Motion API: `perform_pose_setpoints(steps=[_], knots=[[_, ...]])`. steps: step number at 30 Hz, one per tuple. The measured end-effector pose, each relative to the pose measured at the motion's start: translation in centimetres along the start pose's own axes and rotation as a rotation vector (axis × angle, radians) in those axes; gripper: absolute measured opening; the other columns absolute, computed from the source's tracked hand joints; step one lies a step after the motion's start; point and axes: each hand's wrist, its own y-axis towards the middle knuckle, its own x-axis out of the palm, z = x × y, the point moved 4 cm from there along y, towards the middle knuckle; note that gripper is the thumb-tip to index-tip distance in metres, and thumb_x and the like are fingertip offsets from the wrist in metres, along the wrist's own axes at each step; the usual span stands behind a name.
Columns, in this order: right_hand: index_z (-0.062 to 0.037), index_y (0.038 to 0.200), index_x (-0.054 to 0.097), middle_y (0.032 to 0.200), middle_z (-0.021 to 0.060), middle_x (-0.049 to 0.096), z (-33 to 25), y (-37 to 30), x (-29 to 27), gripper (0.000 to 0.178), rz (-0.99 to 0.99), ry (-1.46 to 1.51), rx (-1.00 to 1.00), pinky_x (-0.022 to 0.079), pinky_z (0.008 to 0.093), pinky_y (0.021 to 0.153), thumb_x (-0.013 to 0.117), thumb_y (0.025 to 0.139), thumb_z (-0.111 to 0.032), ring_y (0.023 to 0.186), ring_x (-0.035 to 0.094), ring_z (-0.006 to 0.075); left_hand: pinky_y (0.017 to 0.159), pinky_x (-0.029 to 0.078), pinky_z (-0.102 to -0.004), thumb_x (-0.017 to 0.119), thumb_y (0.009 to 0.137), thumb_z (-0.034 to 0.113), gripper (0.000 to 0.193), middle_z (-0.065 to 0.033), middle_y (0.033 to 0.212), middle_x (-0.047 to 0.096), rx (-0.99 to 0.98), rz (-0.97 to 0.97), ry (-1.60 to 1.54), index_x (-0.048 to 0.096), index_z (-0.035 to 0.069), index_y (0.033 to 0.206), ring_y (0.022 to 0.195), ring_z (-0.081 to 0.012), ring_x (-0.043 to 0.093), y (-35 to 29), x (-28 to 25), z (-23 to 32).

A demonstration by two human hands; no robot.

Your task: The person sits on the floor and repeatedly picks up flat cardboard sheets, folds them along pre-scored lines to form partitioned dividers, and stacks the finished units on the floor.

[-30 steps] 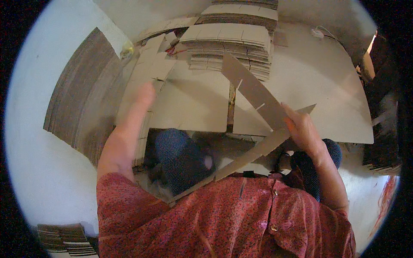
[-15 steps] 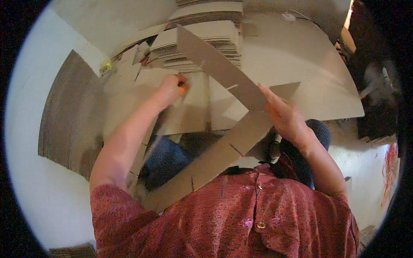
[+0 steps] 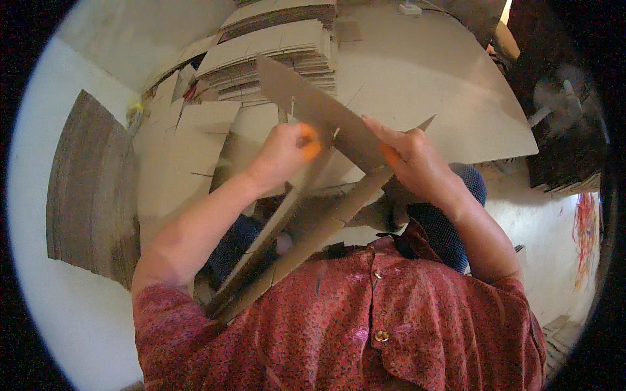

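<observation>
My right hand (image 3: 420,156) grips slotted brown cardboard strips where they cross. One cardboard strip (image 3: 306,98) slants from the upper left down to this hand. A second cardboard strip (image 3: 306,241) runs from it toward my left arm, in front of my shirt. My left hand (image 3: 283,156) is closed on another long, narrow cardboard strip (image 3: 261,244), seen nearly edge-on, whose upper end is beside a slot in the slanting strip. Whether the two touch there I cannot tell. Orange coverings show on fingers of both hands.
Behind my hands stands a pale table (image 3: 450,85) with stacked cardboard strips (image 3: 261,55) at its far left. A tall stack of brown cardboard (image 3: 91,195) is by the left wall. Red strings (image 3: 582,228) hang at the right, and a white power socket (image 3: 409,9) lies far back.
My left hand has moved right and closer, bringing its strip up to the slanting one. My right hand has shifted slightly left, and the whole view has moved a little.
</observation>
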Motion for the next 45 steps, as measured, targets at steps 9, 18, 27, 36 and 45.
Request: perform_pose_setpoints(steps=[9,18,27,36,45], knots=[[-0.0070,0.125,0.050,0.086,0.0271,0.057,-1.2,1.6,1.1,0.043,-0.200,-0.092,0.033,0.048,0.0399,0.066,0.051,0.082,-0.004,0.073,0.059,0.0403,0.065,0.047,-0.0275,0.062,0.083,0.013,0.018,-0.0057,0.079,0.065,0.014,0.050,-0.115,0.063,-0.002,0.091,0.072,-0.0106,0.057,-0.7,0.1,-0.8],[-0.0115,0.127,0.048,0.091,0.0256,0.058,1.1,1.7,1.3,0.044,-0.260,-0.253,0.136,0.046,0.0465,0.070,0.050,0.083,-0.009,0.080,0.057,0.0432,0.084,0.046,-0.0414,0.061,0.082,0.040,0.047,-0.0157,0.107,0.059,-0.199,0.412,0.793,0.059,0.002,0.109,0.100,-0.0298,0.056,-3.9,-6.6,-10.2],[-0.0103,0.126,0.049,0.085,0.0272,0.057,1.4,0.5,1.8,0.044,-0.227,-0.176,0.128,0.046,0.0441,0.068,0.049,0.082,-0.006,0.075,0.056,0.0441,0.065,0.048,-0.0475,0.059,0.082,0.040,0.037,-0.0171,0.077,0.063,-0.630,0.344,0.974,0.063,0.004,0.088,0.070,-0.0363,0.061,-9.2,-13.0,-21.6],[-0.0098,0.127,0.048,0.085,0.0240,0.060,1.1,-1.6,0.5,0.049,0.021,-0.045,-0.165,0.048,0.0409,0.066,0.051,0.080,0.001,0.074,0.059,0.0401,0.061,0.047,-0.0406,0.063,0.082,0.027,0.026,-0.0186,0.073,0.062,-0.427,0.285,0.483,0.062,0.001,0.086,0.066,-0.0312,0.059,-3.3,-13.1,-11.4],[-0.0103,0.129,0.047,0.098,0.0218,0.059,2.7,-1.9,-0.5,0.050,-0.044,-0.062,-0.028,0.048,0.0387,0.075,0.051,0.080,0.002,0.086,0.060,0.0373,0.062,0.046,-0.0298,0.062,0.082,0.011,0.017,-0.0052,0.079,0.063,-0.007,0.043,0.312,0.060,-0.002,0.092,0.072,-0.0107,0.055,1.5,-3.9,-4.2]])
